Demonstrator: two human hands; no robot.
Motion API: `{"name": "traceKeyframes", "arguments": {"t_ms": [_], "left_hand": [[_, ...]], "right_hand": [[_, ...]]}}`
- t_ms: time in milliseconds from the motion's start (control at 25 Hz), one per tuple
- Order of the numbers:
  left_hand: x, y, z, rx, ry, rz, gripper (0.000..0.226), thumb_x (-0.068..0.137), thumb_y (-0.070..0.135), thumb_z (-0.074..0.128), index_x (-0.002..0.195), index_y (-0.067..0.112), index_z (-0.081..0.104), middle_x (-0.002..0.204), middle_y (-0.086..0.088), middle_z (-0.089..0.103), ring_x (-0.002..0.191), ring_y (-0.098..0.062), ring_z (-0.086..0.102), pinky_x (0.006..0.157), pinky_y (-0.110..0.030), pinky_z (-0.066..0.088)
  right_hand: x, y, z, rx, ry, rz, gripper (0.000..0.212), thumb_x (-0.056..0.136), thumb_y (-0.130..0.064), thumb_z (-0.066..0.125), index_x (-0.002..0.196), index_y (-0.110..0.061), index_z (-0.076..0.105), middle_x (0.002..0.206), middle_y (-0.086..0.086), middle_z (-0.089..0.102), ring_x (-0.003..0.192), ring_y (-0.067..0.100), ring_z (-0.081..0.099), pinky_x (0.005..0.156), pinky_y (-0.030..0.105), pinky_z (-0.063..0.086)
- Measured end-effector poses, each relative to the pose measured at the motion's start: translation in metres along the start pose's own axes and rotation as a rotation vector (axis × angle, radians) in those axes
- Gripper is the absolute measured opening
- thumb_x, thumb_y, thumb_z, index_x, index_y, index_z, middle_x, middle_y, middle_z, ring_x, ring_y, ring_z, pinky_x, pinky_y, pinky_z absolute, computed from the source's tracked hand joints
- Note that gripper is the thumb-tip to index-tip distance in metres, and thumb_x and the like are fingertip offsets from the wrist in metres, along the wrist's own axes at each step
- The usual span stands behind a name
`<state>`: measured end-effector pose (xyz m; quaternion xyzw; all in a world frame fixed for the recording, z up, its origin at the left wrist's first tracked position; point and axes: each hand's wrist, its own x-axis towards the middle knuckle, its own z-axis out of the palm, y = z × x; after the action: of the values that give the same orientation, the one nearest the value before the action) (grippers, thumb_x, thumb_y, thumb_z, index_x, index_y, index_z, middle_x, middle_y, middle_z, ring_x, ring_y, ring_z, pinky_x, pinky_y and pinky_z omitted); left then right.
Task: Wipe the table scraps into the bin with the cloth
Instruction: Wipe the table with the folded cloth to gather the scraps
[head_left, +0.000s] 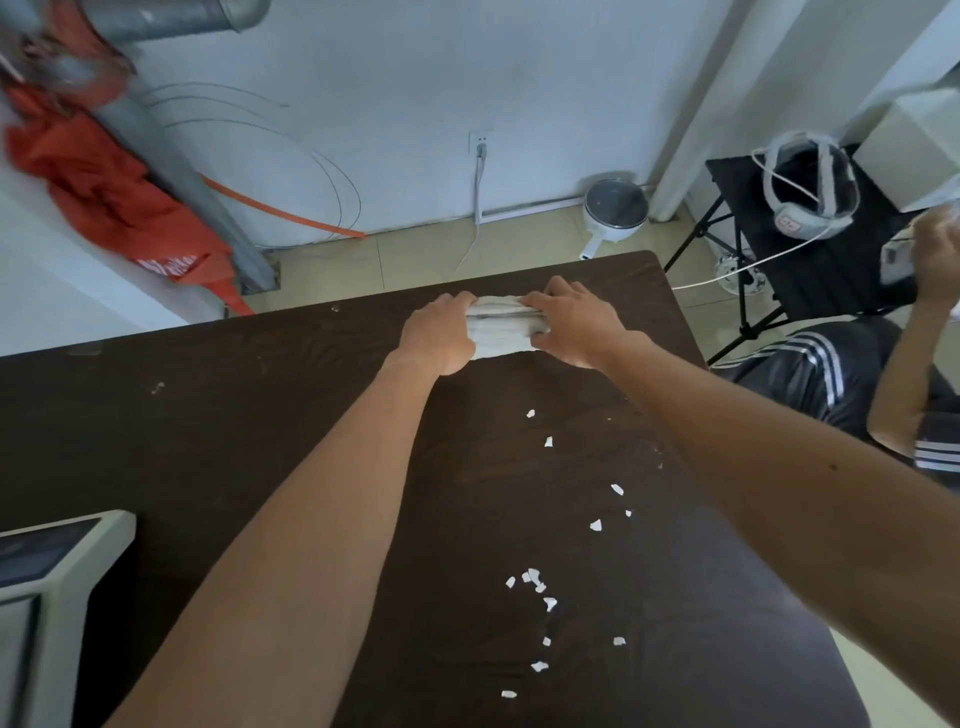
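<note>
White lettering on the orange fabric (104, 192) at far left is too blurred to read. On the dark bench (208, 441), near its far edge, the left hand (441, 332) has its grip curled tight on the left end of the bunched white cloth (501, 330). The right hand (576, 327) clamps the other end likewise. White scraps (535, 579) lie scattered nearer, between the forearms.
</note>
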<state>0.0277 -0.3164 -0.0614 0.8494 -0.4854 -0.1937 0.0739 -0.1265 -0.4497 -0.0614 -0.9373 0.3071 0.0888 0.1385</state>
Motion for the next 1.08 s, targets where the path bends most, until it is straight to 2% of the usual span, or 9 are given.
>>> {"name": "traceKeyframes", "arguments": {"t_ms": [480,680,960,1080], "left_hand": [[-0.083,0.049,0.035,0.039,-0.083,0.034,0.06,0.089,0.011,0.064,0.144,0.024,0.044,0.125,-0.003,0.059,0.105,-0.026,0.062,0.09,-0.038,0.051],[-0.116,0.07,0.051,0.04,-0.104,0.081,0.063,0.087,0.008,0.066,0.143,0.025,0.045,0.128,-0.002,0.058,0.111,-0.027,0.061,0.092,-0.038,0.05],[-0.176,0.081,0.056,0.1,-0.205,0.228,0.061,0.088,0.003,0.062,0.144,0.022,0.046,0.132,-0.005,0.055,0.121,-0.028,0.055,0.097,-0.041,0.048],[-0.192,0.075,0.058,0.127,-0.228,0.283,0.059,0.09,0.001,0.059,0.145,0.02,0.046,0.133,-0.006,0.054,0.123,-0.028,0.055,0.099,-0.04,0.047]], "right_hand": [[-0.109,0.021,0.02,0.013,-0.068,-0.035,0.057,0.088,-0.038,0.057,0.142,-0.036,0.039,0.122,-0.002,0.041,0.118,0.022,0.041,0.087,0.044,0.052],[-0.164,0.021,0.038,0.017,-0.029,0.054,0.056,0.085,-0.039,0.059,0.139,-0.036,0.043,0.117,-0.001,0.042,0.113,0.023,0.042,0.079,0.041,0.05],[-0.245,-0.001,0.061,0.081,-0.104,0.202,0.058,0.083,-0.048,0.062,0.137,-0.032,0.046,0.119,0.002,0.046,0.111,0.028,0.05,0.087,0.039,0.046],[-0.266,-0.021,0.072,0.123,-0.11,0.249,0.052,0.082,-0.051,0.062,0.128,-0.029,0.052,0.111,0.002,0.048,0.102,0.029,0.058,0.08,0.035,0.044]]}}
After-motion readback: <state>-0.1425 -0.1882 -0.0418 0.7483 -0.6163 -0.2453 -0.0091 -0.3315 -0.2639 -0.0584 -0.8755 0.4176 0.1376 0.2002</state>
